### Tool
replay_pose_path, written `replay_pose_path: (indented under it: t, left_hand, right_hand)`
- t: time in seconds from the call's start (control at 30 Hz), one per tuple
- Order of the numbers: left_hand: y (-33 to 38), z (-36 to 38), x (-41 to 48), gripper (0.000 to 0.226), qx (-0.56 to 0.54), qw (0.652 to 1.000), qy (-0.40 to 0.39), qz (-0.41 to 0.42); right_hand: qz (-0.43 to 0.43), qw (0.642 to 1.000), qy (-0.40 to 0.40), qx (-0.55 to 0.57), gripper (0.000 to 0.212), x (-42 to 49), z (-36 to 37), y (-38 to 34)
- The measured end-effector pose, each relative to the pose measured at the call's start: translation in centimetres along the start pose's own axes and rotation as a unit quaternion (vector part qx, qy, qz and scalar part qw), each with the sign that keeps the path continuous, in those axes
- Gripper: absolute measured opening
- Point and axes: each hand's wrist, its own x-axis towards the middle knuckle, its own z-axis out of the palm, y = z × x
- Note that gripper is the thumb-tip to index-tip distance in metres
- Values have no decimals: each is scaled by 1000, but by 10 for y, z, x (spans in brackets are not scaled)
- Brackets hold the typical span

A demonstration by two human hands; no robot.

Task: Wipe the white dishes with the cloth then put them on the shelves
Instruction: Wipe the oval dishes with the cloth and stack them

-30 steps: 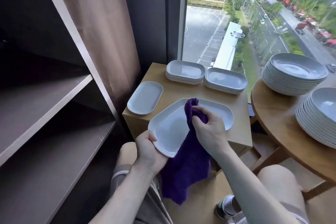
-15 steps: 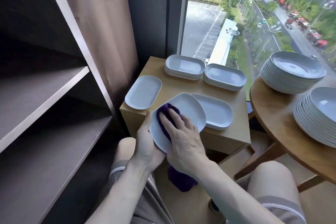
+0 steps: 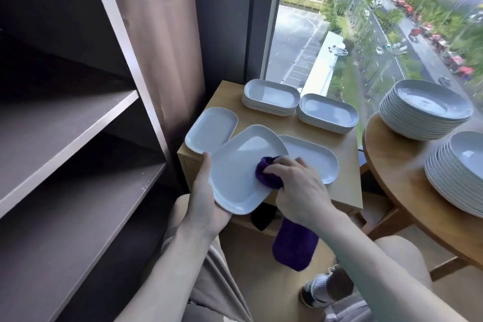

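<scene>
One white dish (image 3: pixel 240 172) is seen in the head view, held tilted above the near edge of the small wooden tabletop (image 3: pixel 349 157) and over the person's lap. It is gripped at its left rim by the left hand (image 3: pixel 206 198), the thumb laid along the rim and the fingers hidden under the dish. A purple cloth (image 3: pixel 295 246) is bunched in the right hand (image 3: pixel 295 191), whose fingers (image 3: pixel 277 168) are curled round it and press it against the dish's right side; the rest of the cloth hangs down below the wrist. Behind the held dish, two single oblong dishes (image 3: pixel 209 129) (image 3: pixel 311 162) lie flat on the tabletop, partly covered by it in the picture. Farther back, by the window (image 3: pixel 339 21), two stacks of oblong dishes (image 3: pixel 271 95) (image 3: pixel 328 112) are set side by side. Two taller stacks of round plates (image 3: pixel 426 104) (image 3: pixel 467 165) are carried by a round tabletop (image 3: pixel 392 154) on the right. Dark shelves (image 3: pixel 65 123) are seen on the left, beside a brown curtain (image 3: pixel 156 34).
</scene>
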Motion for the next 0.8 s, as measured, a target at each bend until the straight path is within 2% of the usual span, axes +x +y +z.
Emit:
replay_pose_path:
  t: [0.13,0.2,0.33,0.53,0.63,0.8]
  left_hand:
    - [-15,4,-5,70,69,997,-12,-24]
    - [-21,4,-4,74,84,996,-19,-34]
    - [-20,5,-2,75,76,996,-13,-42]
    - [-22,2,4,72,3,997,54,-59]
    - [-17,-5,7,72,-18,996,68,-51]
    - [-7,0,10,51,33,998,36,-30]
  right_hand:
    - [112,990,-3,80,64,22,-18,18]
    - [128,987,-9,101,60,28,-22,16]
    - [85,994,-15,72,63,24,-20,-8]
    - [-92,993,-67,21,48,-22,16,-68]
    - [-87,993,-82,4,49,-36,23,-66]
    - [-29,997,-66,-13,48,-35,20,-36]
